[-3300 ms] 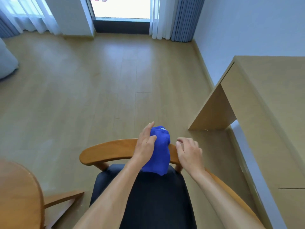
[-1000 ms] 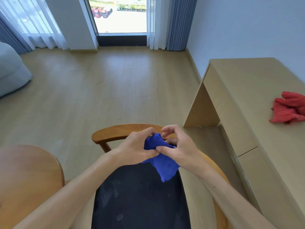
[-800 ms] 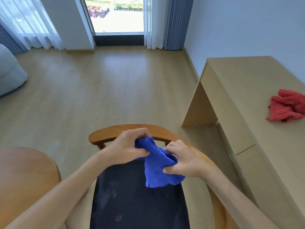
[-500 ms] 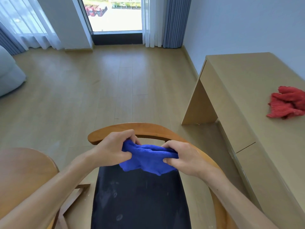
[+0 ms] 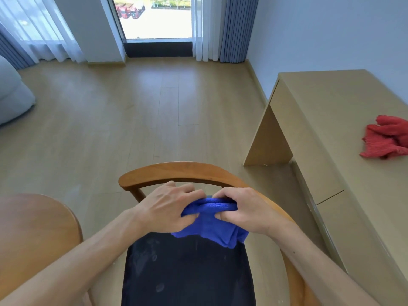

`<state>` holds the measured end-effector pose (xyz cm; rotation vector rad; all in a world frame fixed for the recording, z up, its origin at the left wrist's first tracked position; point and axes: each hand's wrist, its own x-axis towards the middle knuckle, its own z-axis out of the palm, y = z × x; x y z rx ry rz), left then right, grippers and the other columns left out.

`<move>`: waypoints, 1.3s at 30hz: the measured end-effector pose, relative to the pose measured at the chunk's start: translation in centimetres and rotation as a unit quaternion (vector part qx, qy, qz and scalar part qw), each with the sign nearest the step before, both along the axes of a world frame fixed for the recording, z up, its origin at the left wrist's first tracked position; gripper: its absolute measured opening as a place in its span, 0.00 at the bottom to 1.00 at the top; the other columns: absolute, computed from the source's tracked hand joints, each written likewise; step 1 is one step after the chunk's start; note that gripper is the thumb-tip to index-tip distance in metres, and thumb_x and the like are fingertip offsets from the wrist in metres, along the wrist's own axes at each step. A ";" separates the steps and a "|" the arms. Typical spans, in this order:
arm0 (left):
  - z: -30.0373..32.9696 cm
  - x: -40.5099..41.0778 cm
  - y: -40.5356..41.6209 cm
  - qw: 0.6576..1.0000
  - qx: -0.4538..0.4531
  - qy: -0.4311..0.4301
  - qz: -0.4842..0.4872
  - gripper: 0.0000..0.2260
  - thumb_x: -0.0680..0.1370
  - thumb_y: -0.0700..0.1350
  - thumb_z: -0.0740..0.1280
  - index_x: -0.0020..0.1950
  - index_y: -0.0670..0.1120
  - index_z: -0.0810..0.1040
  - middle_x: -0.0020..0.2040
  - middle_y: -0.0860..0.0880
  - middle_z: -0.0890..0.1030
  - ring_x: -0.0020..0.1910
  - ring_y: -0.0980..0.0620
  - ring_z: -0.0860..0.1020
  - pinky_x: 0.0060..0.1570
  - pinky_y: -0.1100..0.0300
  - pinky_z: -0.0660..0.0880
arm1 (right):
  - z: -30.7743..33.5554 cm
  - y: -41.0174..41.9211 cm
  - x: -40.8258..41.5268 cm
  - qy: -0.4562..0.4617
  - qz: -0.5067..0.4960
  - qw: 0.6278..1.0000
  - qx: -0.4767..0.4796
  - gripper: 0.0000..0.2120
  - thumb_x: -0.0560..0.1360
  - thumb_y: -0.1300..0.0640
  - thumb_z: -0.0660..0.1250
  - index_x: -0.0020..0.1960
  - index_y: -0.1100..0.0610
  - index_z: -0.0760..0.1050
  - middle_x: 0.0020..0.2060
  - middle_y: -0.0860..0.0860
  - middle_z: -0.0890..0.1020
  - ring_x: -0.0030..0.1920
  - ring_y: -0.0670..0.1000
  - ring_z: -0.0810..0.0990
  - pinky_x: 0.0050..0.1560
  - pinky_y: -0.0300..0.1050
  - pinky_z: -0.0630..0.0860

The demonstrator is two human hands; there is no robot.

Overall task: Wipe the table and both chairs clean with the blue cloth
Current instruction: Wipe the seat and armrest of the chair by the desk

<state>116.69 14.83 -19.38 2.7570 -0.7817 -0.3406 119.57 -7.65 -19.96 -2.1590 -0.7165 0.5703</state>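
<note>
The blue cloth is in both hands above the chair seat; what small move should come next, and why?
Probably lower the blue cloth onto the black seat and start wiping. The left hand and right hand grip it bunched just above the seat, which shows pale smudges, so the seat looks not yet wiped.

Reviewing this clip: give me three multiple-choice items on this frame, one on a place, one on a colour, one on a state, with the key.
1. Where does the red cloth lie?
A. on the floor
B. on the light wooden desk
C. on the chair seat

2. What colour is the chair seat?
A. black
B. white
C. green

3. How is the blue cloth held?
A. by no hand
B. by the right hand alone
C. by both hands

Key: B, it rests on the desk top; A, the dark pad shows; C, left hand and right hand both grip it.
</note>
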 end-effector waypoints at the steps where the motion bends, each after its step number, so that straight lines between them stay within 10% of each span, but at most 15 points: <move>1: 0.1 0.1 -0.1 1.000 0.003 -0.006 -0.002 0.15 0.75 0.55 0.53 0.56 0.54 0.73 0.43 0.57 0.73 0.38 0.56 0.71 0.45 0.61 0.67 | 0.0 0.0 0.0 0.002 0.006 1.000 -0.012 0.12 0.74 0.59 0.69 0.56 0.50 0.78 0.45 0.41 0.82 0.47 0.43 0.79 0.46 0.33 0.75; 5: 0.5 0.4 -0.8 0.994 0.045 -0.090 -0.030 0.07 0.71 0.47 0.58 0.44 0.53 0.74 0.39 0.58 0.74 0.41 0.54 0.65 0.45 0.58 0.63 | -0.1 0.5 -0.1 -0.015 0.018 0.998 -0.064 0.14 0.72 0.61 0.67 0.57 0.51 0.77 0.46 0.44 0.81 0.46 0.44 0.78 0.45 0.33 0.74; 10: 0.2 0.4 -3.1 0.991 0.117 -0.038 0.044 0.09 0.79 0.40 0.61 0.57 0.49 0.73 0.51 0.53 0.75 0.50 0.53 0.74 0.46 0.61 0.67 | -0.6 0.9 -0.1 -0.056 -0.015 0.990 -0.127 0.09 0.73 0.57 0.69 0.53 0.52 0.76 0.45 0.46 0.77 0.44 0.45 0.76 0.40 0.33 0.71; 17: -1.3 0.1 -1.8 0.996 -0.079 -0.008 0.029 0.06 0.72 0.46 0.62 0.47 0.47 0.76 0.47 0.55 0.75 0.45 0.56 0.67 0.44 0.61 0.71 | -1.5 0.9 -0.4 -0.088 0.002 0.991 -0.105 0.10 0.73 0.60 0.69 0.54 0.55 0.80 0.57 0.47 0.73 0.56 0.47 0.73 0.57 0.44 0.74; 22: -1.8 -0.3 -1.8 0.979 -0.202 0.009 0.007 0.06 0.69 0.47 0.68 0.38 0.51 0.71 0.48 0.56 0.73 0.48 0.58 0.70 0.47 0.64 0.71 | -2.1 0.5 0.2 -0.142 0.049 0.988 -0.026 0.06 0.70 0.55 0.71 0.46 0.51 0.80 0.77 0.44 0.57 0.78 0.45 0.47 0.74 0.45 0.52; 25: -1.4 -0.5 -2.1 0.972 -0.233 0.016 -0.007 0.08 0.68 0.43 0.69 0.36 0.50 0.70 0.54 0.54 0.72 0.45 0.57 0.73 0.45 0.66 0.71 | -1.6 0.7 0.6 -0.104 0.089 0.990 -0.016 0.07 0.69 0.54 0.68 0.40 0.52 0.70 0.63 0.42 0.74 0.71 0.45 0.64 0.73 0.45 0.59; 29: -1.5 -0.3 -1.1 0.953 -0.293 -0.005 0.075 0.13 0.68 0.40 0.71 0.50 0.49 0.75 0.58 0.54 0.70 0.49 0.56 0.76 0.46 0.64 0.76 | -0.9 1.2 0.6 -0.078 0.037 0.996 0.020 0.14 0.72 0.56 0.70 0.40 0.45 0.65 0.32 0.41 0.72 0.35 0.45 0.72 0.42 0.39 0.72; 32: -1.6 -0.4 -1.1 0.921 -0.350 0.055 0.160 0.26 0.67 0.44 0.73 0.62 0.54 0.68 0.57 0.56 0.75 0.50 0.54 0.79 0.47 0.58 0.79 | -0.7 1.5 0.1 -0.038 -0.022 0.994 0.097 0.10 0.74 0.58 0.70 0.45 0.48 0.69 0.36 0.42 0.76 0.36 0.46 0.75 0.37 0.38 0.71; 39: -1.0 -0.6 -2.0 0.803 -0.499 0.179 0.273 0.19 0.68 0.43 0.74 0.57 0.51 0.77 0.49 0.51 0.83 0.50 0.50 0.82 0.50 0.53 0.80 | -0.8 1.5 -0.9 0.187 -0.170 0.927 0.276 0.29 0.68 0.53 0.76 0.66 0.48 0.69 0.56 0.47 0.81 0.56 0.50 0.81 0.54 0.48 0.80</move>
